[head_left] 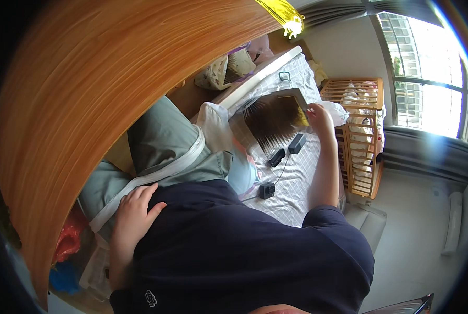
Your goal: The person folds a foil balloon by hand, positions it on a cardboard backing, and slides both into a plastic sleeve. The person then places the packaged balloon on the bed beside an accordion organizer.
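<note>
My right hand (pixel 320 118) is closed on the corner of an expanding file folder (pixel 276 121), brown and dark with fanned, pleated sides. The folder stands tilted over a bed with a pale checked sheet (pixel 296 206). What lies inside its pockets is too dark to make out. My left hand (pixel 135 206) lies on my lap with fingers spread, holding nothing. Its fingertips are beside a white band (pixel 166 170) that crosses my grey-green trousers (pixel 160 138). Just below the folder on the sheet are small black devices (pixel 296 143) and a black cube (pixel 267 190) with a cable.
A large wood-grained panel (pixel 87 89) curves along the left. Beyond the bed stands a wooden crib (pixel 362 141) piled with cloth, near a bright window (pixel 427 68). A patterned bag (pixel 218 73) sits behind the bed edge. Red plastic (pixel 70 238) lies at lower left.
</note>
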